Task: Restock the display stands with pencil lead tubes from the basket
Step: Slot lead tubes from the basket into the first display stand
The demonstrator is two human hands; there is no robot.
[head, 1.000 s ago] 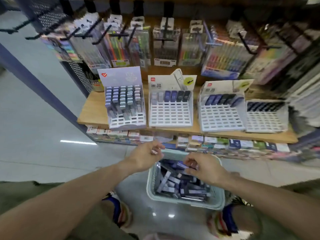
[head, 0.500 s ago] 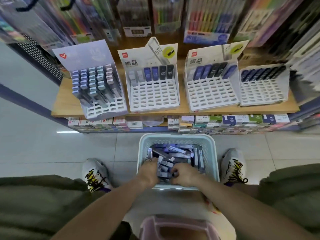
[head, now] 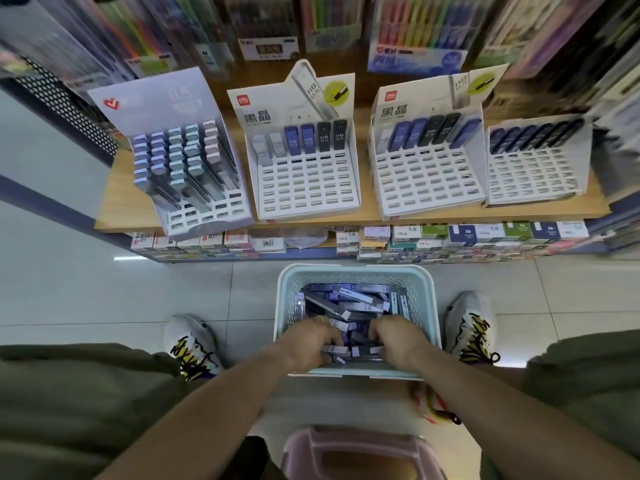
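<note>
**Gathering lead tubes from the basket, lower centre of frame**

Reaching into the pale blue basket [head: 356,275] on the floor, both hands work among the loose pencil lead tubes [head: 353,299]. Left hand [head: 308,341]: fingers curled down into the pile, apparently round one or more tubes; exact count not visible. Right hand [head: 398,341]: same posture, fingers curled into the tubes at the near edge of the basket.

Stock location: tubes lie jumbled, crossing each other, mostly purple, grey and dark.

Targets: four display stands on the wooden shelf [head: 121,202] across the upper half of frame. Far-left stand [head: 194,188] is largely filled. Centre-left stand [head: 304,181], centre-right stand [head: 426,178] and far-right stand [head: 533,174] each carry only a back row; slots below are open.

Handling judgement: tubes look like small rigid plastic cases, light, smooth and likely slippery when bunched. Best taken across the long flat faces, several aligned side by side, then fed end-first into a slot. Risk: a loose bundle fanning out and dropping.
</note>
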